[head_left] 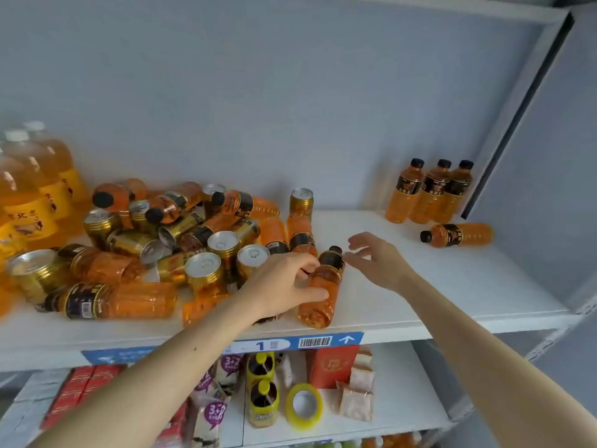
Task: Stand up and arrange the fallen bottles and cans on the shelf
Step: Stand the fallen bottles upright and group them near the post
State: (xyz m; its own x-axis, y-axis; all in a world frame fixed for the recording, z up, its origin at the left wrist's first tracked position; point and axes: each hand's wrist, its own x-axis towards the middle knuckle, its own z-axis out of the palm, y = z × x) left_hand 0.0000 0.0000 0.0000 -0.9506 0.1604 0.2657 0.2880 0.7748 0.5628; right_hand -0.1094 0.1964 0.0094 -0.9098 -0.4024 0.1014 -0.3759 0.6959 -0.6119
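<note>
A heap of fallen orange bottles and gold cans covers the left half of the white shelf. My left hand grips an orange bottle with a black cap lying near the front edge. Just right of that bottle's cap, my right hand hovers with fingers spread and holds nothing. Three orange bottles stand upright at the back right. Another orange bottle lies on its side in front of them. One gold can stands upright behind the heap.
Large orange bottles with white caps stand at the far left. The shelf's right post rises at the right. Below, a lower shelf holds red boxes, snack packs, yellow bottles and a roll of tape.
</note>
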